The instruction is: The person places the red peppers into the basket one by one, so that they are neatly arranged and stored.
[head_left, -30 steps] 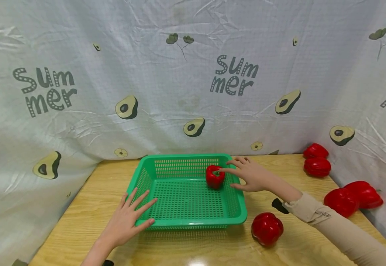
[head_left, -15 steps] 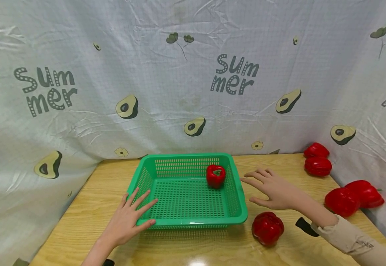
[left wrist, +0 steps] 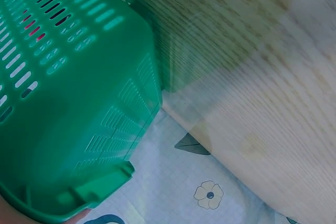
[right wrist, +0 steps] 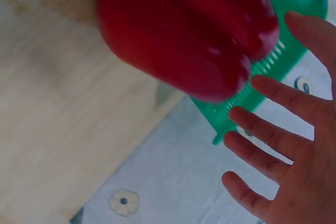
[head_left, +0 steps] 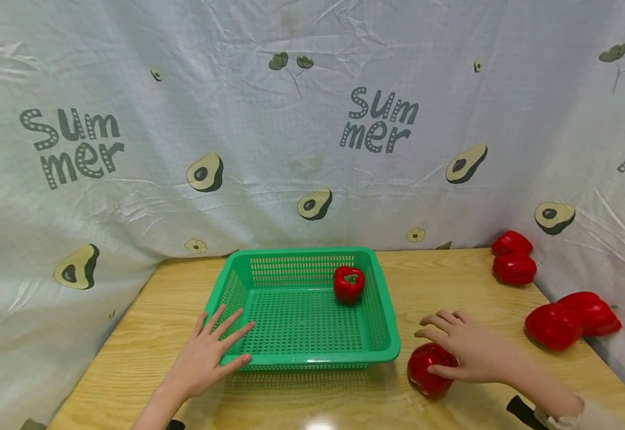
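A green plastic basket (head_left: 312,360) with slotted walls stands on the wooden table. Inside it, at the back right, sits one red bell pepper (head_left: 348,285). My left hand (head_left: 202,352) lies with spread fingers at the basket's near left corner; in the left wrist view little of it shows below the basket wall (left wrist: 63,129). Right of the basket, my right hand (head_left: 471,349) is over another red bell pepper (head_left: 428,376) and partly covers it. The right wrist view has this pepper (right wrist: 184,35) beside outstretched fingers, which do not close round it.
Two red bell peppers (head_left: 514,269) lie at the far right corner of the table. Two more peppers (head_left: 553,326) lie nearer, along the right edge. A printed cloth (head_left: 259,125) hangs behind the table and at its sides.
My right hand has moved from above the basket's right rim, rightward and toward me, to the pepper on the table. The left hand and the basket have stayed in place.
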`<state>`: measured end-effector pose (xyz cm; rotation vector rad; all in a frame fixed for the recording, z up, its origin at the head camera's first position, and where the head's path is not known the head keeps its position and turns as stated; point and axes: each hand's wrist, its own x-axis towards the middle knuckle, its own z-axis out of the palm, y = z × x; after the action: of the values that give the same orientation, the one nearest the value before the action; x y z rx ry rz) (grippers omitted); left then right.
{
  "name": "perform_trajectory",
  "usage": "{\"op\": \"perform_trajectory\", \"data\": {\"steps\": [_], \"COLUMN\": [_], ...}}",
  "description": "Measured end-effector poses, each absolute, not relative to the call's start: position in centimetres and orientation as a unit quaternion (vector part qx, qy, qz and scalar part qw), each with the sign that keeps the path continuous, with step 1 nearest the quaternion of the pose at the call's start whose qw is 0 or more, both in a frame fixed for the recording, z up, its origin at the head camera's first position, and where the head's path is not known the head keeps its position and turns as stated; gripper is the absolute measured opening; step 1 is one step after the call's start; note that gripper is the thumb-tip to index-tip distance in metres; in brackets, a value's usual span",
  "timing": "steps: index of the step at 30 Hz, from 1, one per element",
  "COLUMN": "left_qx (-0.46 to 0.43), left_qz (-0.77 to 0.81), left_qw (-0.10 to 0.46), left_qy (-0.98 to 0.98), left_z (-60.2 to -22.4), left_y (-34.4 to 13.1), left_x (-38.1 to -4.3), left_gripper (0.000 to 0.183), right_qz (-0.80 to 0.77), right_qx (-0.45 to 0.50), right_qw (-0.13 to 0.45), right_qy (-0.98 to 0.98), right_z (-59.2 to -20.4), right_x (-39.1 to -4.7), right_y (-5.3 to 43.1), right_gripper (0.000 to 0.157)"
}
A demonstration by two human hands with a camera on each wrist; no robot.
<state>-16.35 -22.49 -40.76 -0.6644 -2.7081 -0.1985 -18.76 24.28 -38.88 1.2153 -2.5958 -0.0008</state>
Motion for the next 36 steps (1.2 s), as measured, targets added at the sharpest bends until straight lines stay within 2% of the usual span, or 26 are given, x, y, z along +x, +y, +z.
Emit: {"op": "perform_trajectory", "data": {"steps": [21, 30, 36], "left_qx": [-0.237, -0.235, -0.232], "left_qz": [-0.072, -0.073, -0.072], "left_qw": [0.182, 0.177, 0.171], "left_qy": [-0.952, -0.953, -0.955], "left_z": [-40.9, -41.0, -40.8], "left_y": [-22.5, -22.4, -22.5], "left_x": [-16.2, -16.3, -16.2], "left_gripper": [0.051, 0.052, 0.052], "right_qz": [0.019, -0.006, 0.002], "right_qx": [0.43, 0.453, 0.436], "right_qw": [0.053, 0.076, 0.08], "right_qy": [-0.901, -0.888, -0.896], "right_z": [-41.6, -41.6, -41.4], "right_x": [-17.5, -17.4, -17.3], "right_y": [24.3, 24.5, 24.8], "right_gripper": [0.078, 0.071, 0.073]}}
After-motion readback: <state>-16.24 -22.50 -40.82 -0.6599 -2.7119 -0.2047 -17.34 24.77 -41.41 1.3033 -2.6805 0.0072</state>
